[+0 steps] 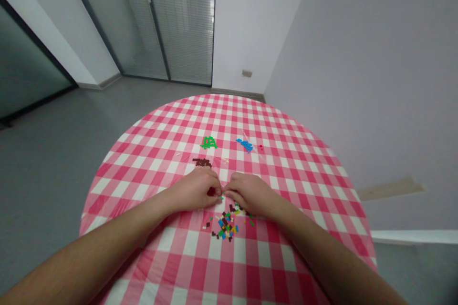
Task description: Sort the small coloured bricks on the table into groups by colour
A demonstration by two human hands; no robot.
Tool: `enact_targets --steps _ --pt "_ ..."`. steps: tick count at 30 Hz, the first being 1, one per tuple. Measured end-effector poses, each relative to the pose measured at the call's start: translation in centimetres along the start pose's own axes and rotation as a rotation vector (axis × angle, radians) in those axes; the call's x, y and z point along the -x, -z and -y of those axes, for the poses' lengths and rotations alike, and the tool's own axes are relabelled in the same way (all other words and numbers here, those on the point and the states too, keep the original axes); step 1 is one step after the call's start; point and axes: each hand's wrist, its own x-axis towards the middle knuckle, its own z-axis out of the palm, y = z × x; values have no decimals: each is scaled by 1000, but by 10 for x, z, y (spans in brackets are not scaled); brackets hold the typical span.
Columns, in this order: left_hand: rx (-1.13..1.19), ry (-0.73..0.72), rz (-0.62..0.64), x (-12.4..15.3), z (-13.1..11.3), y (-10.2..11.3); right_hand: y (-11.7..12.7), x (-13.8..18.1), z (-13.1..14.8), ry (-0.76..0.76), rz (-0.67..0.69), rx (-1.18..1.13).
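Note:
My left hand [198, 188] and my right hand [250, 193] meet at the fingertips above the table, both with fingers pinched. A tiny green piece [222, 197] shows at or just under the fingertips; I cannot tell which hand has hold of it. Close below lies a mixed pile of small toy bricks [226, 225] in brown, green, blue, yellow and white, partly covered by my right hand. Just beyond my left hand is a pile of brown bricks [202, 162]. Farther off sit a green pile [209, 142] and a blue pile [245, 145].
A round table with a red-and-white checked cloth [304, 171] fills the middle. Red pieces [261, 147] lie right of the blue pile, and a few pale pieces [225, 160] lie between the piles. Beyond stand a glass partition [179, 19] and a white wall [365, 81].

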Motion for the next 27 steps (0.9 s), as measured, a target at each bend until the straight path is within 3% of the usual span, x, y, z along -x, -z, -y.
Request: enact_targets --steps 8,16,20,27 --pt "-18 27 -14 -1 -4 -1 5 2 5 -16 59 88" --pt "-11 13 -7 -1 -4 2 1 2 -4 -2 -67 15" --pt "-15 18 -6 0 0 3 -3 5 -8 66 -62 -52" --pt "-15 20 -6 0 3 3 -9 1 -7 50 -69 -19"
